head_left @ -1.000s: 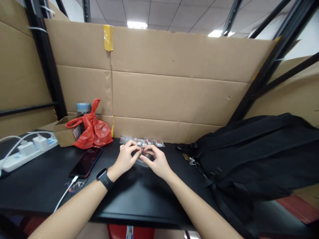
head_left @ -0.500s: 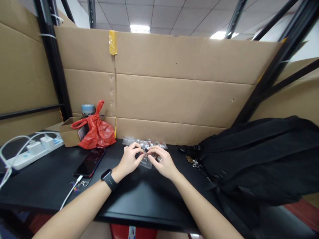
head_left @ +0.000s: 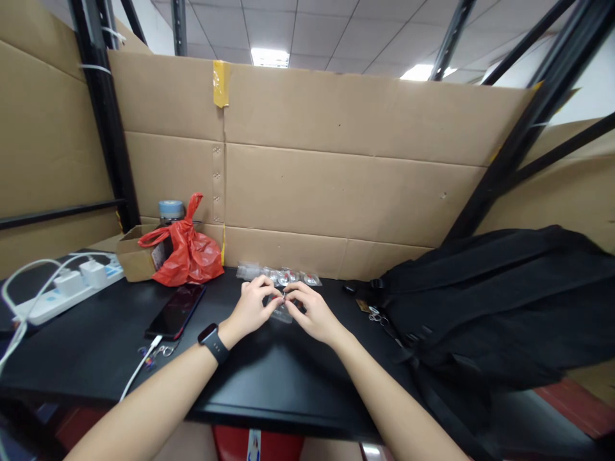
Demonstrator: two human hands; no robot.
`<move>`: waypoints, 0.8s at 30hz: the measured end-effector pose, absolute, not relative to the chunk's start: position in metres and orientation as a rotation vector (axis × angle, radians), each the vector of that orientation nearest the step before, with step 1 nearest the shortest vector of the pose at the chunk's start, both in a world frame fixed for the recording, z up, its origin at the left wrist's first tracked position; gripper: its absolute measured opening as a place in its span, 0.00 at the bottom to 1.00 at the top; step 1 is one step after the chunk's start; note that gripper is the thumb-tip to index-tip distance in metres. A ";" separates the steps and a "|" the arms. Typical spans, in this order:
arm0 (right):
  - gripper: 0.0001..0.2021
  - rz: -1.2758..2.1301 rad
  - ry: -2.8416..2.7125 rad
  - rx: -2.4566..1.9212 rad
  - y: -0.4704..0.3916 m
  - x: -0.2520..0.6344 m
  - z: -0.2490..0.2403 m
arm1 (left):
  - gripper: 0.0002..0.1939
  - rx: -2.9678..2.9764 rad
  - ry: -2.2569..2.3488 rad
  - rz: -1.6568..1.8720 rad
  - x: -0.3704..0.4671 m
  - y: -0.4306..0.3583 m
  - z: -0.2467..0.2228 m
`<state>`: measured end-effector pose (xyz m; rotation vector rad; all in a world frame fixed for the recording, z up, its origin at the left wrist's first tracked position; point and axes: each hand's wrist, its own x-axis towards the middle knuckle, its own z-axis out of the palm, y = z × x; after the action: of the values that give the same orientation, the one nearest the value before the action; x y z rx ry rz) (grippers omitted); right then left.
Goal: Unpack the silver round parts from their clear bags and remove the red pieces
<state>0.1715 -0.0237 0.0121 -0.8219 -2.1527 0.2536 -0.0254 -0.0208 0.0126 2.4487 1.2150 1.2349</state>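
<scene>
My left hand (head_left: 253, 308) and my right hand (head_left: 314, 312) meet over the black table (head_left: 283, 378), thumbs and fingertips pinched. Between them is a small, thin shiny piece (head_left: 284, 296), mostly covered by the fingers; its kind is too small to make out. Both hands appear to grip it. Just under the fingertips lies a clear plastic bag (head_left: 284, 315), partly hidden. Behind the hands, a row of clear packets (head_left: 310, 279) with round silvery and red items rests near the cardboard wall.
On the left are a phone (head_left: 175, 311) with a white cable, a power strip (head_left: 50, 301), a small cardboard box (head_left: 137, 259) and a red plastic bag (head_left: 192, 256). A black backpack (head_left: 500, 307) fills the right side, with keys (head_left: 376, 315) beside it. A cardboard wall (head_left: 336, 186) closes the back.
My fingertips have drawn slightly closer around the small shiny piece, and my right fingers have shifted a little. The camera view has moved slightly; the other things stay put.
</scene>
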 end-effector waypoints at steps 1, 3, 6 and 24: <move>0.08 0.253 -2.148 -0.826 -0.023 0.171 0.011 | 0.08 2.452 1.209 1.234 -0.026 -0.021 0.013; 0.09 0.249 -2.144 -0.828 -0.022 0.171 0.010 | 0.07 2.454 1.197 1.229 -0.026 -0.021 0.013; 0.08 0.241 -2.120 -0.827 -0.021 0.171 0.008 | 0.07 2.453 1.186 1.222 -0.026 -0.021 0.013; 0.05 0.352 -2.097 -0.803 -0.017 0.173 0.004 | 0.06 2.510 1.124 1.184 -0.025 -0.020 0.012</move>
<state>0.1732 -0.0166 0.0043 -0.8032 -2.0971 0.3520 -0.0245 -0.0199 0.0115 2.5096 1.1236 1.1844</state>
